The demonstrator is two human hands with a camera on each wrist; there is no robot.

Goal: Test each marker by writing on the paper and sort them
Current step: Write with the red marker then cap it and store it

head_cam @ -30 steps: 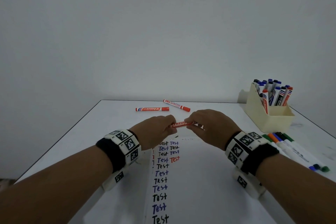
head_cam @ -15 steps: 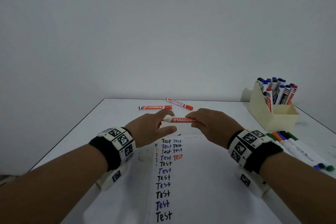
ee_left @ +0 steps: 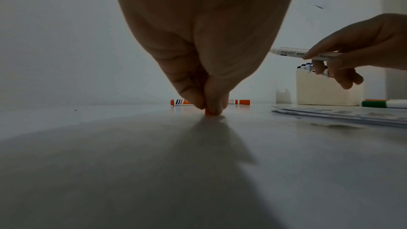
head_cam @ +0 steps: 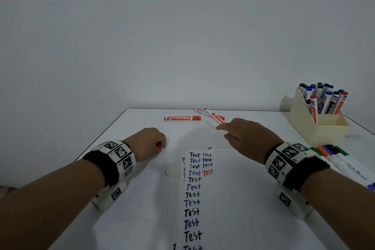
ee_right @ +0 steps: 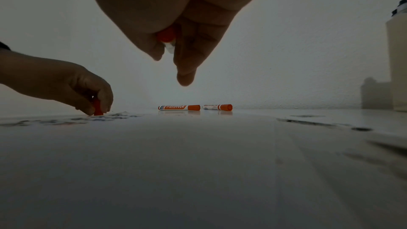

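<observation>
Two hands that met on one red marker a second ago now work apart. In the head view the left hand (head_cam: 149, 144) has drawn back to the bench (head_cam: 142, 219) with the red cap (head_cam: 159, 145) pinched in its curled fingers, left of the paper (head_cam: 223, 209). The right hand (head_cam: 245, 138) grasps the uncapped marker (head_cam: 215, 121) above the far end of the sheet, its barrel angled away towards two red markers (head_cam: 182, 117) lying beyond. By this reading the pen is open and ready for its test beside the red "Test" (head_cam: 208, 172); sorting comes after. A cream box (head_cam: 318, 130) of capped markers stands far right, with a row of markers (head_cam: 332, 154) lying near it.

From the left wrist, the cap (ee_left: 209, 112) stands upright, touching the bench under the fingertips, which the head view hides. The marker's white barrel (ee_left: 293, 53) shows printed lettering, level in the right hand's (ee_left: 356, 53) pinch.

From the right wrist, only the marker's red end (ee_right: 166, 35) peeks between thumb and fingers; the tip cannot be seen.
</observation>
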